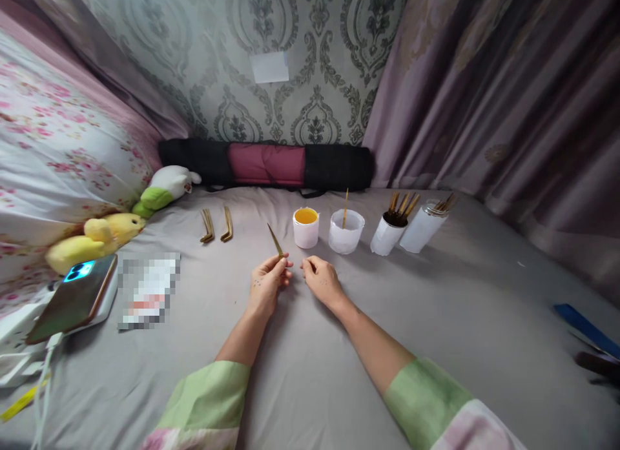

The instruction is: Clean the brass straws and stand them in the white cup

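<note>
A thin, straight golden stick point(275, 239), tapering to a point, is pinched at its lower end in the left grip point(268, 283) just above the grey bed point(436, 321). Its long axis slants up and to the left, with the tip aimed away from the person toward the wall. The right grip point(322, 282) rests just beside it on the sheet, loosely curled and grasping nothing that shows, while a cup point(306, 227) of yellow liquid and three more containers stand in a row beyond, and two bent golden strips point(216, 225) lie to the left.
</note>
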A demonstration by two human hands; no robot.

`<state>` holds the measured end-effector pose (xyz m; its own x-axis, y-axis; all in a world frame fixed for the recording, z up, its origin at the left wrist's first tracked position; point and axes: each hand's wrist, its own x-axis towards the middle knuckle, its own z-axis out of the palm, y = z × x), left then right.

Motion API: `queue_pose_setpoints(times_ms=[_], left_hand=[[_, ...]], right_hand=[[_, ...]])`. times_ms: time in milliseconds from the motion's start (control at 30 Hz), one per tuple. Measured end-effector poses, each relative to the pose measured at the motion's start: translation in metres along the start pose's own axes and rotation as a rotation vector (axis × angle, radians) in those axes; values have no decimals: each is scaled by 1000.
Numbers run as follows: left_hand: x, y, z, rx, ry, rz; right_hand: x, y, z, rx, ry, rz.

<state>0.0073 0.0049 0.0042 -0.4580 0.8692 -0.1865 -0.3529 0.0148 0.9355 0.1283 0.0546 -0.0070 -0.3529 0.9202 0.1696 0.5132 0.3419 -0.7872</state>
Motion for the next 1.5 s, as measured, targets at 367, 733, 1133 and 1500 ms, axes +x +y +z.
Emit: queue_pose_setpoints(times_ms=[367,733,1133,1500], left_hand=[[-21,-6,9,102,-3,89],[-26,-11,5,324,-12,250],[-33,-8,3,587,-128,550],[-34,-15,4,817,-205,685]], right_hand=[[1,0,-4,139,-40,3],[1,-4,-8,365,-50,-5],[2,-13,-19,574,-37,25],[5,-14,-25,683,-19,82]])
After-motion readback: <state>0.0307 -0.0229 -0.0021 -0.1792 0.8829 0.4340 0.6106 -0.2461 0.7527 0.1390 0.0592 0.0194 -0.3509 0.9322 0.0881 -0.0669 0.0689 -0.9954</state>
